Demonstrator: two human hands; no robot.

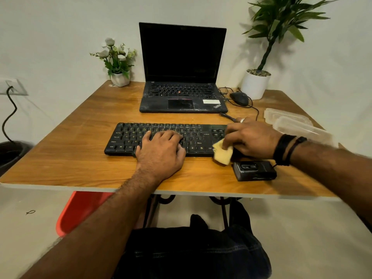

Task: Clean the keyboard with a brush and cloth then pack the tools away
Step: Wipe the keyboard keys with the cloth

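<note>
A black keyboard (128, 135) lies across the middle of the wooden table (70, 164). My left hand (161, 152) rests flat on its middle keys, fingers spread. My right hand (251, 137) grips a folded yellow cloth (222, 155) and presses it on the keyboard's right end, near the front edge. A thin dark brush (228, 117) lies on the table just behind my right hand, its near end hidden by my fingers.
An open black laptop (182, 77) stands behind the keyboard, a wired mouse (239, 98) to its right. Clear plastic containers (291, 122) sit at the right edge. A small black device (254, 170) lies near the front. Potted plants (119, 77) (255, 83) stand at the back corners.
</note>
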